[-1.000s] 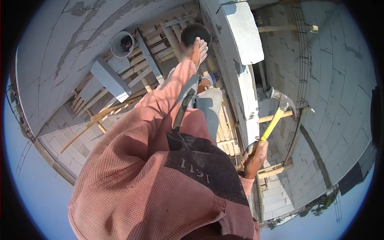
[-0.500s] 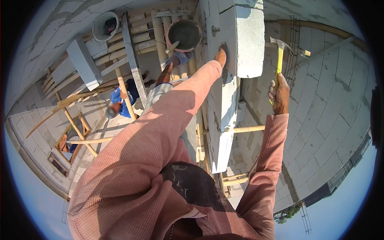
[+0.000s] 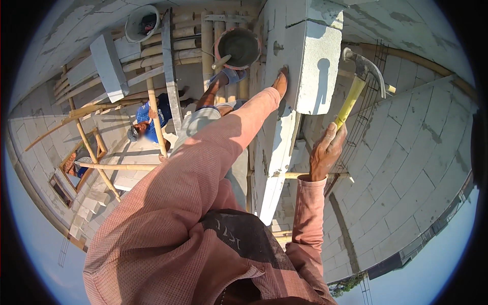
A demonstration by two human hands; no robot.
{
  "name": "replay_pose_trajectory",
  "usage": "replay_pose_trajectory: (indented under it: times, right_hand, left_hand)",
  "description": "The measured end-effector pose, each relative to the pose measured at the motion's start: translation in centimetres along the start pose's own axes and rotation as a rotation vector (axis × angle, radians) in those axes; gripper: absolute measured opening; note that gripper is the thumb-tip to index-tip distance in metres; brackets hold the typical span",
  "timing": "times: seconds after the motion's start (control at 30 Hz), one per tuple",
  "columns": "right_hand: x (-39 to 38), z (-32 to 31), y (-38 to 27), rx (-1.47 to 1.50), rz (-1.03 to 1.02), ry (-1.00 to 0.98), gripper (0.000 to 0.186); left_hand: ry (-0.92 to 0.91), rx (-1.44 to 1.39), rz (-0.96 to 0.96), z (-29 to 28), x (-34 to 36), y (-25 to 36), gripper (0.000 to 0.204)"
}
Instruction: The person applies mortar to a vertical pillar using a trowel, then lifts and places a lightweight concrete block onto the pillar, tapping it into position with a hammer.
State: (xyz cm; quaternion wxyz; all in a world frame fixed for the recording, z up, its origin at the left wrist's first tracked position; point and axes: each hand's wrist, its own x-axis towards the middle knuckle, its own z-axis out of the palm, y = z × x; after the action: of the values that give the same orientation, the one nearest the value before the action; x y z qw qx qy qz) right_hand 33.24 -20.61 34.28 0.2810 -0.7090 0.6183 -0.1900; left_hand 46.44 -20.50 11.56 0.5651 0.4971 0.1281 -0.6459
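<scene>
My left hand lies against the near-left side of a pale lightweight concrete block that sits on top of the wall; its fingers appear flat on the surface. To the right of the wall, my right hand grips a claw hammer by its yellow handle. The hammer's metal head is up, clear of the block, and its curved claw points right. A hammer-shaped shadow falls on the block's white end face. Below the block, the wall top runs on toward me.
A bucket of grey mortar with a trowel handle stands on the bamboo scaffold. At the upper left are a white bucket and a loose block. Below, a co-worker in blue is beside a bamboo pole.
My right hand has moved left and closer to me, and the hammer now tilts with its head up and to the right. My left hand stays against the block. The co-worker below has shifted.
</scene>
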Motion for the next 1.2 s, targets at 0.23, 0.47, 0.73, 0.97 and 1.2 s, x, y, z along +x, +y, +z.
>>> replay_pose_trajectory:
  times: [0.23,0.47,0.73,0.97,1.2]
  right_hand:
    - [0.0,0.5,-0.9,-0.128,-0.057,-0.116,0.041]
    - [-1.8,-2.6,-5.6,0.119,0.301,-0.169,0.049]
    - [-0.8,7.7,-10.6,0.378,0.211,-0.678,0.043]
    - [4.1,11.3,-10.9,0.385,0.448,-0.886,0.043]
    - [4.8,12.2,-10.0,0.231,0.378,-0.730,0.033]
  left_hand:
    - [0.005,-0.048,0.089,0.0,0.1,-0.3,0.078]
    - [-0.141,0.169,0.212,1.8,-12.1,1.5,0.104]
    - [0.116,0.290,0.316,-3.1,-13.7,2.6,0.123]
    - [0.495,-0.160,0.278,-19.4,-11.0,4.6,0.123]
    - [0.590,-0.227,0.254,-22.7,-10.1,3.9,0.124]
